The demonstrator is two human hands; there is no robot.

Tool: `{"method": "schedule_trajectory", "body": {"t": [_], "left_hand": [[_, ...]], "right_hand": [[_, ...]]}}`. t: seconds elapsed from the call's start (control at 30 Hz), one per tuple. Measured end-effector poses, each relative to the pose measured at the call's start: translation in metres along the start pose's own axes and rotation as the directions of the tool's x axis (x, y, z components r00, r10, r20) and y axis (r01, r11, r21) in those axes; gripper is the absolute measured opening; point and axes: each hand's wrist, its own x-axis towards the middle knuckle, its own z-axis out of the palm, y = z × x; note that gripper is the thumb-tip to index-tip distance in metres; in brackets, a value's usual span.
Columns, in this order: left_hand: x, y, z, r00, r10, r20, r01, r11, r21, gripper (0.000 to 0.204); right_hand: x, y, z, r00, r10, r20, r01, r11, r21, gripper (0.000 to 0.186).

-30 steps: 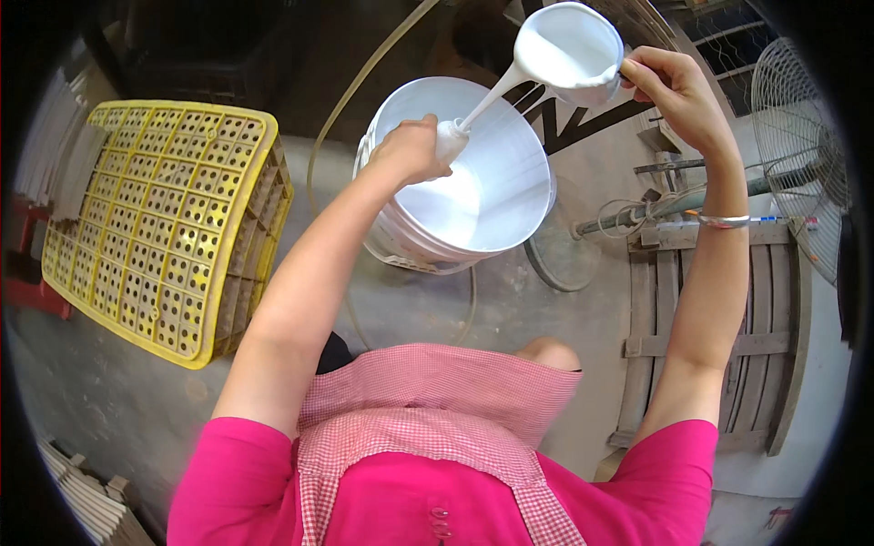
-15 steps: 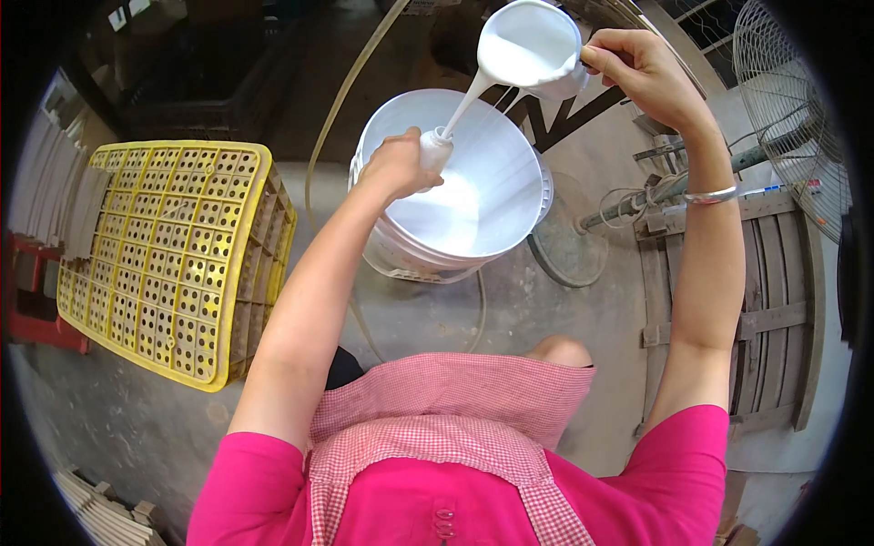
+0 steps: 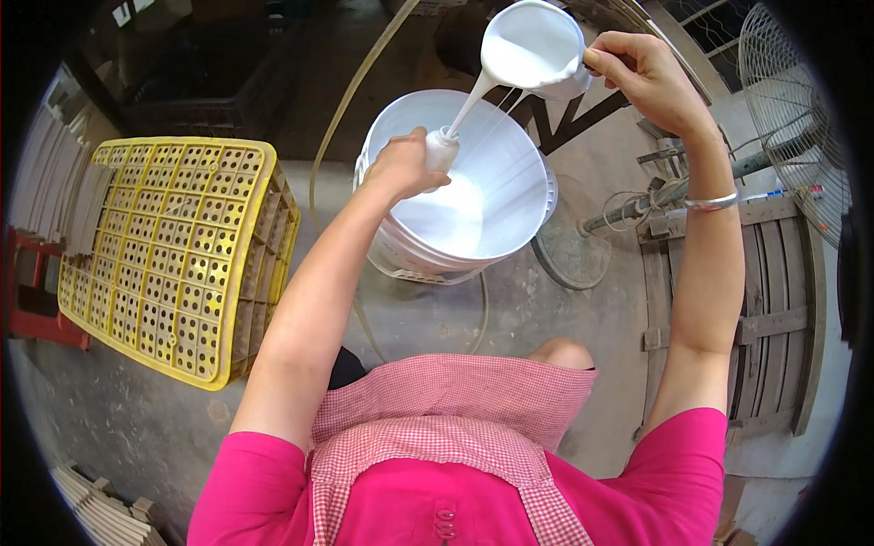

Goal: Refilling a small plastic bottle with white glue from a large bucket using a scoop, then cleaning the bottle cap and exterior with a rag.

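Both occupied, upper frame: my left hand [image 3: 401, 168] grips a small white bottle [image 3: 441, 153], my right hand [image 3: 645, 77] a tilted round white jug [image 3: 533, 47]; keep the white liquid stream [image 3: 470, 104] centred.

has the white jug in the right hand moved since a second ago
Yes, to the left: judged against the white bucket, the white jug has shifted leftward, closer to the white bottle in the left hand.

Right hand [image 3: 648, 82] tips the jug [image 3: 539, 18], white liquid [image 3: 471, 104] streams into the bottle [image 3: 442, 155] in the left hand [image 3: 399, 166], over the bucket [image 3: 515, 177]!
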Motion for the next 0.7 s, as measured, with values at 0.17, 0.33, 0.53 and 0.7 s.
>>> {"method": "schedule_trajectory", "body": {"t": [0.17, 0.33, 0.53, 0.7], "left_hand": [[-0.0004, -0.0006, 0.0003, 1.000, 0.000, -0.010, 0.000, 1.000, -0.002, 0.066], [0.0009, -0.0020, 0.0014, 1.000, -0.003, -0.019, 0.003, 1.000, -0.005, 0.065], [0.0012, -0.0025, 0.0015, 1.000, -0.006, -0.021, 0.005, 1.000, -0.028, 0.064], [0.0010, -0.0044, 0.0032, 0.999, 0.014, -0.048, -0.016, 0.999, -0.028, 0.064]], "right_hand": [[0.0023, -0.0004, 0.0016, 0.999, 0.046, 0.014, -0.045, 0.994, -0.102, 0.027], [0.0037, -0.0021, 0.0041, 0.999, 0.039, 0.001, -0.038, 0.991, -0.132, 0.027], [0.0025, 0.0003, 0.0054, 0.999, 0.036, -0.015, -0.038, 0.990, -0.135, 0.026], [0.0024, 0.0013, 0.0045, 1.000, 0.017, -0.017, -0.019, 0.992, -0.128, 0.025]]}}
